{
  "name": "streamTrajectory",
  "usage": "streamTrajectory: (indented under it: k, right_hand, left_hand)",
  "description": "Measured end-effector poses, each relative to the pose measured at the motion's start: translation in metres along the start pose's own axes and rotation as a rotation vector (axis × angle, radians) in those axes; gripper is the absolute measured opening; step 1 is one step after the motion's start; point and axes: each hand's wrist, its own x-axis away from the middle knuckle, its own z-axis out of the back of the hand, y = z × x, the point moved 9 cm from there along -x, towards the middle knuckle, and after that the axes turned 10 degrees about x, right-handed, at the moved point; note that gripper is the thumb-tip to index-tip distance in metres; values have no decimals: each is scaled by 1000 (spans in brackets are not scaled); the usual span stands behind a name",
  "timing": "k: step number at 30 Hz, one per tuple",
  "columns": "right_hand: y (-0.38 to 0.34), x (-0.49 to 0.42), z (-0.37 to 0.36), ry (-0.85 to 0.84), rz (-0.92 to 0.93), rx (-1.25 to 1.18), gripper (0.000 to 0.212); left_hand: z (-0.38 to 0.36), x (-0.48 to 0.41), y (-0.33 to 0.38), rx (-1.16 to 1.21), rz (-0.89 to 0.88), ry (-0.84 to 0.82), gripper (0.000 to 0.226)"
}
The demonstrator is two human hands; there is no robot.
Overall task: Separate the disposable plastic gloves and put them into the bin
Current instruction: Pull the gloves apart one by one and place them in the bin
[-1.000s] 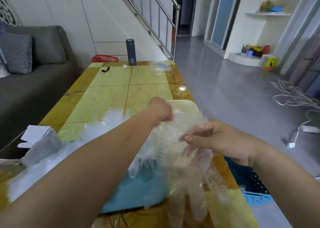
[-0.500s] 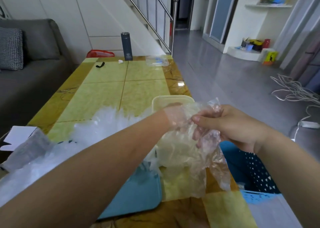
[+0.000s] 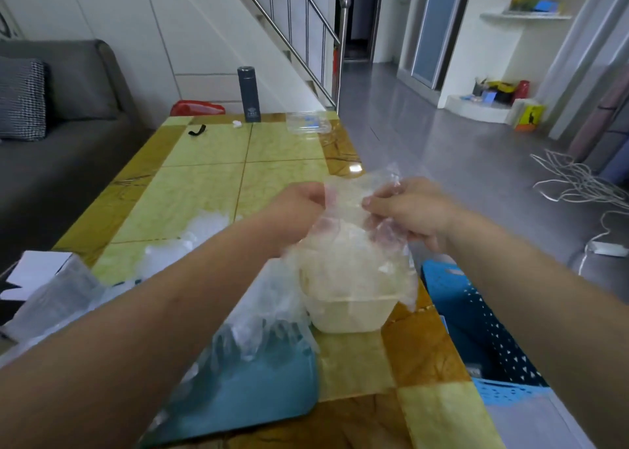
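Peeling was best done gently; the plastic glove (image 3: 352,193) was pinched at its top by left hand (image 3: 301,208) and right hand (image 3: 410,208).

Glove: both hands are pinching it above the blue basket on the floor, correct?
Not quite. In the head view left hand and right hand pinch the glove above the pale tub on the table, not the blue basket.

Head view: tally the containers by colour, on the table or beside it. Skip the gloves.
Cream bin: 1
Teal tray: 1
Blue basket: 1
Clear box: 1
Dark flask: 1
Total: 5
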Motion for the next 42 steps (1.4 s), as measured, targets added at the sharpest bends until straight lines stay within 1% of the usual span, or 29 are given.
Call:
streamTrajectory:
  k: [2,3,4,7,9,10,11,12,13,14,16,17,18,19,20,22,23,24,25,28,29,31,34,37,38,39,40,41,42]
  right_hand:
    - [-3,-23,-19,-5,-6,53,10]
    - [-1,-32,-25,8,-18,110,8]
    - [1,-42,-33,22,-27,196,7]
    - [5,-64,-52,70,5,553,8]
    - [8,-67,-68,49,27,710,13]
    - [10,-68,-77,31,37,747,22]
    - [10,-67,-82,26,49,775,33]
    - [8,-64,-83,43,55,775,46]
    - [2,-61,-78,97,60,735,57]
    - [-7,-57,-69,180,71,685,63]
    - [-31,-39,-50,355,160,623,62]
    - [-42,-28,-47,409,222,641,57]
    - [-50,-17,-48,408,273,695,50]
    - [-52,-11,-56,328,293,760,44]
    - [-47,-6,-70,174,269,810,40]
    - [-25,2,-105,-193,155,830,37]
    - [-16,5,-119,-309,119,839,31]
    - [-7,5,-129,-369,97,863,27]
    - [1,3,-136,-400,82,898,25]
    - [25,-1,-150,-485,42,1053,33]
    - [28,-5,-151,-480,39,1075,33]
    - [20,-11,-144,-376,59,1016,28]
    - [-18,-10,-122,-116,138,884,27]
    - [-67,16,-103,128,288,811,36]
    - [-81,27,-102,145,356,731,36]
    - [-93,36,-105,119,411,608,35]
    - [-98,44,-110,56,430,457,37]
    - [-101,51,-117,-35,406,306,43]
    - [-99,56,-125,-121,361,182,54]
  left_hand:
    - [40,14,4,264,-5,160,20]
    - [49,25,6,356,11,189,20]
    - [59,31,5,395,24,191,18]
    - [66,48,-2,292,18,148,15]
    - [73,53,-8,125,-6,159,12]
    - [80,53,-10,-47,-51,173,12]
    - [85,53,-10,-295,-112,185,14]
    - [86,54,-11,-551,-173,177,21]
    - [85,55,-16,-752,-219,148,31]
    - [83,55,-25,-865,-246,108,42]
    - [80,57,-42,-945,-233,47,60]
    - [79,56,-50,-979,-206,40,65]
    - [80,54,-56,-1011,-180,39,66]
    - [81,52,-61,-1040,-150,43,64]
    - [82,50,-63,-1044,-130,51,58]
    - [86,50,-62,-1005,-124,76,35]
    - [89,53,-59,-982,-138,97,20]
    - [93,57,-56,-955,-157,114,8]
    - [97,62,-52,-930,-178,133,10]
    - [118,80,-42,-851,-210,192,15]
    - [124,86,-39,-827,-214,201,14]
    - [134,94,-34,-759,-230,231,15]
    - [146,103,-22,-621,-274,314,20]
    - [152,116,5,-564,-399,383,19]
    - [154,122,16,-534,-437,401,19]
    - [158,129,28,-482,-462,417,19]
    - [162,135,36,-403,-462,431,20]
    - [168,142,45,-292,-449,435,22]
    - [172,147,49,-138,-417,407,24]
